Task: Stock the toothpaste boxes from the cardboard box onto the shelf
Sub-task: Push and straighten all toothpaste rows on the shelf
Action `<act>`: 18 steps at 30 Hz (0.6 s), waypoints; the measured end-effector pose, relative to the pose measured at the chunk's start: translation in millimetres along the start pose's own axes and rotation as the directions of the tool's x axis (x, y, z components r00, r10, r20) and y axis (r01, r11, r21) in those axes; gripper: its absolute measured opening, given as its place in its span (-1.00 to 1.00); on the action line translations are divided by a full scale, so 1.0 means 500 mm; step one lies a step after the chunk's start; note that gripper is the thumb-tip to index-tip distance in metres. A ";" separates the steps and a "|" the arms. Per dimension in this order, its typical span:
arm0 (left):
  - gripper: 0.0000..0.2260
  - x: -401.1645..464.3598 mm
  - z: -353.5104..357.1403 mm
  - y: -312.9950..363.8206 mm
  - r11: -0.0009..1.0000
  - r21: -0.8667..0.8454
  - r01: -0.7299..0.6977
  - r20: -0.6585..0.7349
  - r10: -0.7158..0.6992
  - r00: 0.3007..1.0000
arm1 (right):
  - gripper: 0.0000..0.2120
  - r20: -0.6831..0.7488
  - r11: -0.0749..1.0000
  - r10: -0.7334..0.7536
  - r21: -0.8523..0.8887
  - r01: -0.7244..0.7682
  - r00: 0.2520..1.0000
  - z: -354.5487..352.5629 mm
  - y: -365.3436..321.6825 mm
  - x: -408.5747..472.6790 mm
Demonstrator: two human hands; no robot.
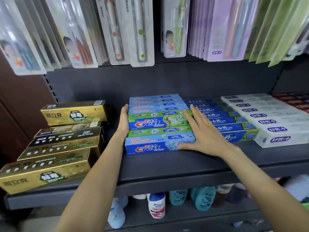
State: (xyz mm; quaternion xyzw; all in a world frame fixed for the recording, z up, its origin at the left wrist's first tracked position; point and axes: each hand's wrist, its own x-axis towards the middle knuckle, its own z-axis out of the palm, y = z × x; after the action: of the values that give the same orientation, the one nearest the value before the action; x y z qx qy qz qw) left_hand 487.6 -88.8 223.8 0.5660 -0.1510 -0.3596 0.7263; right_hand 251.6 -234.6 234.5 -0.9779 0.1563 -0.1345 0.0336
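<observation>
2 bare hands bracket a block of Crest toothpaste boxes (158, 121) on the dark grey shelf (167, 168). The left hand (124, 120) lies flat against the left ends of the boxes, fingers straight and together, pointing toward the back panel. The right hand (201, 131) is spread, palm down, over the right ends of the same block, its thumb touching the front blue box near the shelf surface and its fingers splayed across the green box and onto the neighbouring row. Neither hand curls round anything; both press with straight fingers.

The Crest block sits mid-shelf, well back from the front edge: light blue boxes at the rear, 2 green ones in the middle, and 1 blue box at the front, all lying lengthwise left to right.

Just beside it on the right runs a row of dark blue toothpaste boxes (234, 121), and beyond those a row of white boxes (274, 121) with purple lettering. To the left, apart from the Crest block, stand stacked gold boxes (55, 148), slightly askew. Packaged toothbrushes (117, 30) hang above the shelf. On the level below, bottles (157, 206) are partly visible, blurred.
</observation>
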 end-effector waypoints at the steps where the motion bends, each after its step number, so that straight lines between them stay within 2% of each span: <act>1: -0.53 -0.002 0.001 0.000 1.000 -0.003 -0.002 -0.004 0.002 1.000 | 0.12 0.003 1.000 -0.001 0.003 0.001 1.000 0.000 -0.001 0.000; 7: -0.48 -0.032 0.005 0.011 0.999 0.044 -0.025 -0.090 0.029 0.995 | 0.11 0.004 0.999 0.014 0.052 -0.014 1.000 -0.008 -0.009 -0.006; 10: -0.44 -0.077 -0.006 0.003 0.994 0.079 -0.075 -0.195 0.089 0.977 | 0.07 -0.044 0.999 0.024 0.028 -0.023 0.999 -0.006 -0.016 -0.018; 13: -0.33 -0.133 -0.014 -0.023 0.984 0.135 -0.116 -0.173 0.139 0.975 | 0.06 -0.102 0.998 0.068 0.014 -0.067 0.993 0.004 -0.021 -0.029; 18: -0.63 -0.181 0.033 -0.051 0.987 0.122 -0.102 -0.152 0.120 0.981 | 0.01 -0.121 0.991 0.130 -0.009 -0.133 0.984 0.014 -0.023 -0.037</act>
State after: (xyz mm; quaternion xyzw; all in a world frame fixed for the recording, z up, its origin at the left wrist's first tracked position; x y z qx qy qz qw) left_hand 405.3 -40.2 222.4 0.6241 -0.1442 -0.2628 0.7215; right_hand 240.2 -217.7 224.4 -0.9558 0.2234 -0.1895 0.0246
